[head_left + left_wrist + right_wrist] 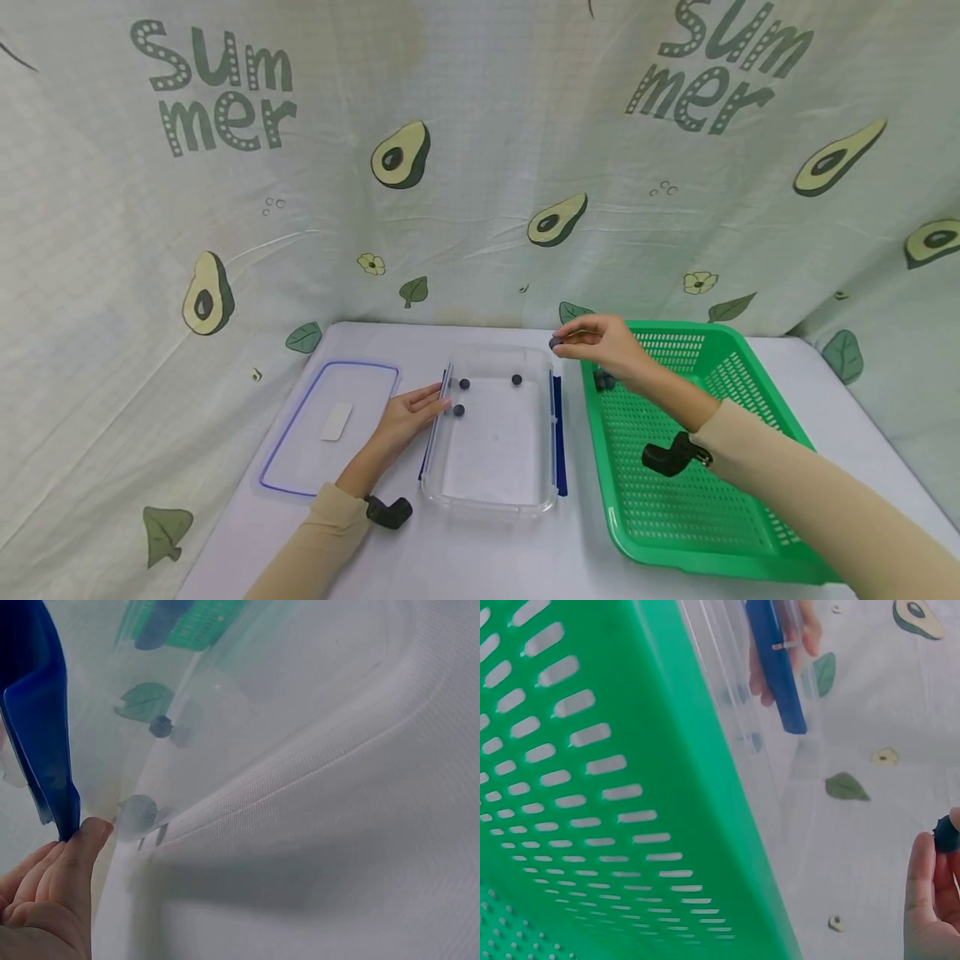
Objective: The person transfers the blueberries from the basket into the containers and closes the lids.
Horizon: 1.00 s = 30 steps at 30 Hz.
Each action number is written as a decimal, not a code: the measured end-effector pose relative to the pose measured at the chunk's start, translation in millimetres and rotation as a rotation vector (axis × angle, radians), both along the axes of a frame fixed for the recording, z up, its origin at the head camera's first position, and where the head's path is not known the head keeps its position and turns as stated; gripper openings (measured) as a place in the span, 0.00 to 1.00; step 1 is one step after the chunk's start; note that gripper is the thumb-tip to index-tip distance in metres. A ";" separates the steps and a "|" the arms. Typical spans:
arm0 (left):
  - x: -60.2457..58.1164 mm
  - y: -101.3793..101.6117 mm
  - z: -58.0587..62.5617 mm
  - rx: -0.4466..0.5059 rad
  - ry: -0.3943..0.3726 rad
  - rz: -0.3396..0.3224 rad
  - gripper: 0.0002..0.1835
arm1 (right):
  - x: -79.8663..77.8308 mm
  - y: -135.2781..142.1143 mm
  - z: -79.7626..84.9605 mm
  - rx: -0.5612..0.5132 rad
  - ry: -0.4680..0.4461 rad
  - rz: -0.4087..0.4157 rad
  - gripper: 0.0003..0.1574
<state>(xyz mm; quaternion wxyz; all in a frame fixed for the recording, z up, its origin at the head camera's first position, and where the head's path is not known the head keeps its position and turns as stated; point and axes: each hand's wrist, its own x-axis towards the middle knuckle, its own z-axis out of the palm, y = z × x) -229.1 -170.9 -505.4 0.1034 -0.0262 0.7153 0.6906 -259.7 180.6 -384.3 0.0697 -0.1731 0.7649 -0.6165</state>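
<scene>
My right hand (607, 343) pinches a dark blueberry (555, 342) between thumb and fingertips, above the gap between the clear plastic container (495, 505) and the green basket (617, 533). In the right wrist view, the blueberry (946, 835) shows a jagged crown. My left hand (405, 419) grips the container's left wall beside its rim. In the left wrist view, the fingers (71, 874) touch the end of a blue side latch (45, 727). Inside the container lie a blueberry (517, 380) toward the right and two more near the left wall.
Several dark blueberries (603, 381) lie in the basket's far left corner. A clear lid with a blue seal (288, 433) lies flat left of the container, a white label (337, 422) on it. A patterned curtain (480, 167) hangs behind the white table (480, 567).
</scene>
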 end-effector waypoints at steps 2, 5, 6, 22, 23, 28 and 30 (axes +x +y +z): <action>-0.2 0.2 -0.1 0.001 0.000 -0.001 0.33 | -0.6 -5.5 0.9 0.002 -0.003 0.013 0.21; -0.7 0.2 -0.7 0.000 0.003 -0.004 0.33 | -0.9 -13.6 1.8 0.017 -0.004 0.025 0.20; -0.7 0.1 -0.8 -0.002 0.004 -0.005 0.33 | -1.1 -16.1 2.0 0.022 -0.005 0.029 0.19; -0.8 -1.1 0.9 0.010 0.004 -0.013 0.32 | -13.2 -55.1 14.4 0.064 0.035 0.112 0.16; -1.1 -1.4 0.5 0.013 0.005 -0.015 0.32 | -13.9 -57.1 14.2 0.065 0.037 0.117 0.16; -2.5 -0.8 -0.7 0.012 0.002 -0.011 0.31 | -17.7 -68.2 11.5 0.076 0.033 0.127 0.15; -2.0 -0.6 -0.6 0.003 0.001 -0.007 0.31 | -19.4 -72.6 10.3 0.094 0.033 0.125 0.15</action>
